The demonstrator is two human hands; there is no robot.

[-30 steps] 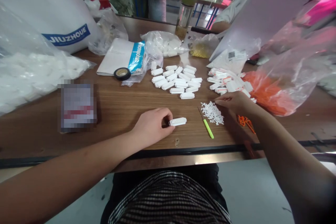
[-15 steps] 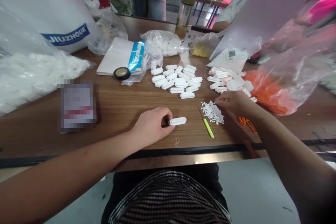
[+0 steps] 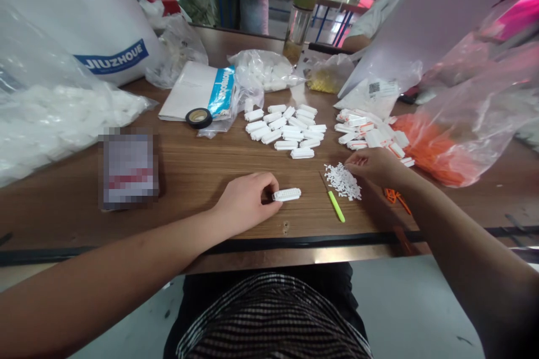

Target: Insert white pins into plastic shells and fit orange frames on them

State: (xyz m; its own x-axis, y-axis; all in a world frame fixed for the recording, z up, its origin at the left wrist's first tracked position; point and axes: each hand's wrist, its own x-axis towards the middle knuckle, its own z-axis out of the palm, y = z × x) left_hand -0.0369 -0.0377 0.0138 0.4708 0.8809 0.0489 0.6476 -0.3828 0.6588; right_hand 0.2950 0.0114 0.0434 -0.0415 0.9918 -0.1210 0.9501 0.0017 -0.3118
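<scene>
Between thumb and fingers, my left hand (image 3: 249, 202) grips one end of a white plastic connector housing (image 3: 287, 195), its rows of small slots facing up, just above or on the table. My right hand (image 3: 370, 165) is at the upper right edge of a pile of tiny white pins (image 3: 343, 182). Its thumb and fingertips are pinched together; whatever is between them is too small to make out. A pick with a yellow-green handle (image 3: 336, 206) lies left of the pile, its thin shaft pointing away from me.
Several white housings (image 3: 290, 132) lie beyond my hands; others with orange parts (image 3: 357, 126) sit at right. Orange pieces (image 3: 391, 196) lie under my right forearm. Around stand bags of white parts (image 3: 63, 118) and orange parts (image 3: 438, 146), a notebook (image 3: 189, 87), black tape (image 3: 199, 118) and a bottle (image 3: 297, 28).
The view has shifted slightly, so everything sits a little further right. Both hands keep nearly the same places, the left still gripping the connector housing and the right still at the pile.
</scene>
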